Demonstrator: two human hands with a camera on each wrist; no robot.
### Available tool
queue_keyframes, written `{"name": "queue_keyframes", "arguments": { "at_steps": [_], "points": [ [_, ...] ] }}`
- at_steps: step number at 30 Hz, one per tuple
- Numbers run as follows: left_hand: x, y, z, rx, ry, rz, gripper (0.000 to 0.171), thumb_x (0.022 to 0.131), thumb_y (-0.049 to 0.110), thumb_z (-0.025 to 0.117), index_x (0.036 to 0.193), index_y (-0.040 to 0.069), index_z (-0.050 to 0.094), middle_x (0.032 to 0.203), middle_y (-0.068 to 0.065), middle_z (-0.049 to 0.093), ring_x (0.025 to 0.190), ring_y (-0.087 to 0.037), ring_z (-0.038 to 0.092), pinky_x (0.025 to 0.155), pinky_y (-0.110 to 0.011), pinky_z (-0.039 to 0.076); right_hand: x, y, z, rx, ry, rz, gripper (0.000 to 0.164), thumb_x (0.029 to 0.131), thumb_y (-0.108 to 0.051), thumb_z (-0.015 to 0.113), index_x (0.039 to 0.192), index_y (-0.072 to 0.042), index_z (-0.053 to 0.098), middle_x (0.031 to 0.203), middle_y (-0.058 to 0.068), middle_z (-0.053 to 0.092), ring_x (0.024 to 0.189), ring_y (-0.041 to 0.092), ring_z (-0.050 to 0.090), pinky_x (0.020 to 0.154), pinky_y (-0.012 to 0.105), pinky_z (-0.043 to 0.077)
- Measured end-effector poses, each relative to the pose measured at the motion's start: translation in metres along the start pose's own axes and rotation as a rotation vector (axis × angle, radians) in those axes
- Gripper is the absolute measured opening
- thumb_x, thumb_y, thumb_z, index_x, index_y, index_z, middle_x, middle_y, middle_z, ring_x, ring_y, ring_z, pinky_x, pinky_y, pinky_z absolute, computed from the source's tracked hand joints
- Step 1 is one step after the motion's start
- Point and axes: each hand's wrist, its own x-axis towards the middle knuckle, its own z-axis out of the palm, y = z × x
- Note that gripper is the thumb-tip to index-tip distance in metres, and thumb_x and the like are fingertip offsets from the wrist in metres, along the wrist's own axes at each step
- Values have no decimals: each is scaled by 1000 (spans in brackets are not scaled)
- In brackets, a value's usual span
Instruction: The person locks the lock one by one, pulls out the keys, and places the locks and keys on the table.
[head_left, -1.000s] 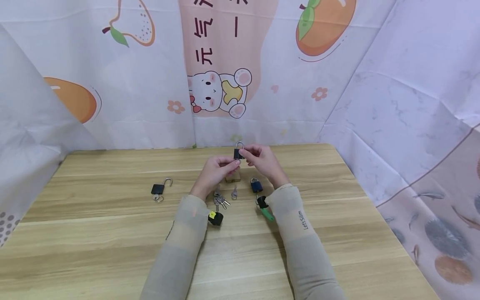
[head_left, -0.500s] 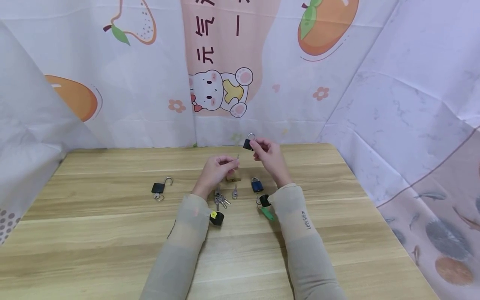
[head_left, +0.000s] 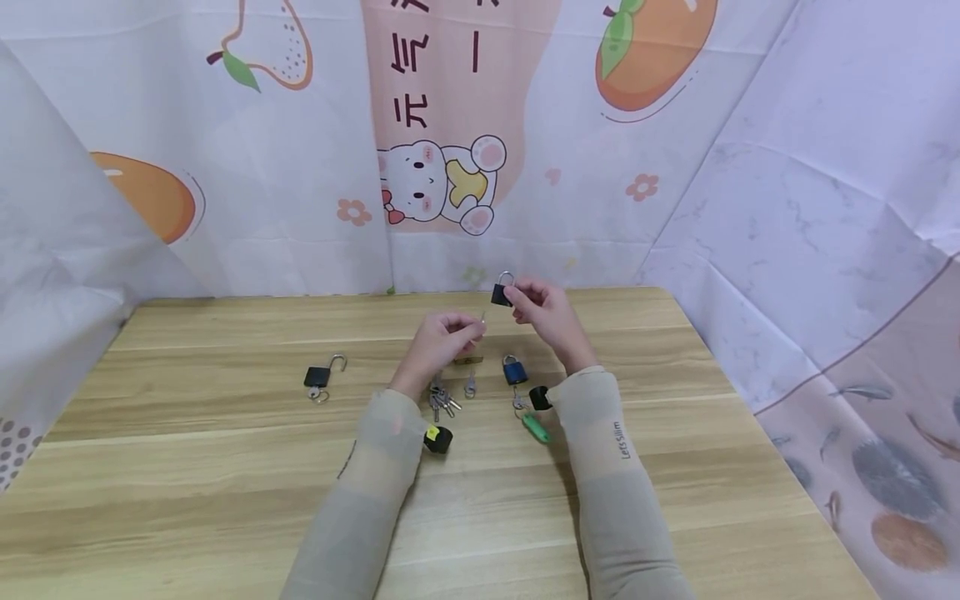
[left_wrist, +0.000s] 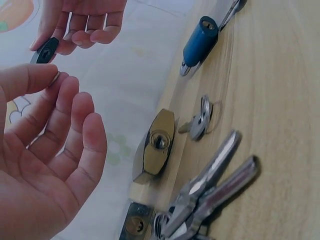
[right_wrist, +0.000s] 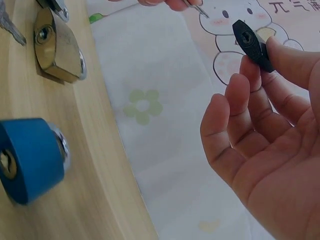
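My right hand (head_left: pixel 551 321) pinches a small black padlock (head_left: pixel 501 295) by its body between thumb and fingertips, above the table's far edge. Its shackle points up, and the keyhole end of the padlock (right_wrist: pixel 246 37) shows in the right wrist view. Just left of it and lower, my left hand (head_left: pixel 441 346) pinches a small key (head_left: pixel 483 317) between thumb and index finger. The tip of the key (right_wrist: pixel 201 10) sticks out toward the padlock, apart from it. Below the left hand stands a brass padlock (left_wrist: pixel 159 145), with a loose key on a ring (left_wrist: pixel 201 120) before it.
A blue padlock (head_left: pixel 514 371) lies right of the brass one, with a key and green tag (head_left: pixel 536 428) near it. A bunch of keys (head_left: pixel 442 402) lies under the left wrist. Farther left is a black padlock (head_left: pixel 317 377) with its shackle open. A patterned cloth (head_left: pixel 300 208) hangs behind the table.
Both hands were together at the black padlock; the right hand has drawn it up and right, away from the key. The left hand has since shifted slightly right with the key.
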Motion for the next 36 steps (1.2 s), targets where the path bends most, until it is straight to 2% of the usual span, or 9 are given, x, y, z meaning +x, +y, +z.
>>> {"name": "queue_keyframes", "arguments": {
  "at_steps": [4,8,11,16,19,21,26,31,36],
  "points": [
    [-2,0,13,60,28,-13,18,96,18,71,99,1,77,86,-10,71,76,-27,65,67,-32,57,-3,3,-11,-2,7,24,33,101,-28,66,116,2,66,94,10,64,79,18,59,74,27,57],
    [-6,2,34,197,47,-78,20,94,20,70,98,2,78,79,-14,72,58,-18,61,51,-27,51,-8,8,-25,-30,-1,32,33,102,-24,64,118,4,66,88,3,65,81,24,61,73,28,57],
    [-10,3,53,284,21,-109,19,93,21,71,97,4,79,75,-16,72,51,-15,59,46,-24,47,-12,14,-35,-58,-11,29,34,102,-24,64,118,6,65,86,1,65,82,26,62,73,28,57],
    [-18,1,84,363,-59,-68,17,92,18,72,82,6,80,61,-6,68,44,-9,54,43,-20,42,-21,25,-55,-111,-28,78,36,101,-27,66,117,5,65,94,9,67,81,22,63,76,31,58],
    [-20,-3,98,429,-93,-34,28,91,17,69,65,8,74,47,3,58,39,-6,47,40,-19,34,-25,29,-65,-120,-28,130,38,101,-29,66,118,4,64,97,10,66,82,22,63,81,37,58],
    [-21,-4,105,478,-99,-22,38,90,17,68,53,11,64,41,7,48,37,-5,41,39,-19,29,-26,31,-68,-107,-27,150,40,100,-31,67,119,4,64,98,10,65,85,24,63,84,40,58],
    [-22,-6,115,631,-119,9,50,86,15,69,44,18,43,38,10,33,34,-5,35,38,-21,24,-23,32,-67,-94,-68,166,41,100,-30,68,121,4,64,103,15,67,84,23,63,83,38,58],
    [-21,-6,116,711,-146,-1,51,89,21,72,47,17,44,38,10,34,34,-5,40,39,-23,27,-20,30,-64,-119,-107,169,37,101,-26,66,120,6,65,99,13,66,82,23,63,78,32,57],
    [-21,-4,113,759,-157,-51,47,89,24,74,51,15,47,43,8,38,39,-9,46,42,-25,33,-19,29,-62,-152,-126,153,35,101,-25,65,116,7,65,90,9,64,81,25,61,75,29,56]
  ]
}}
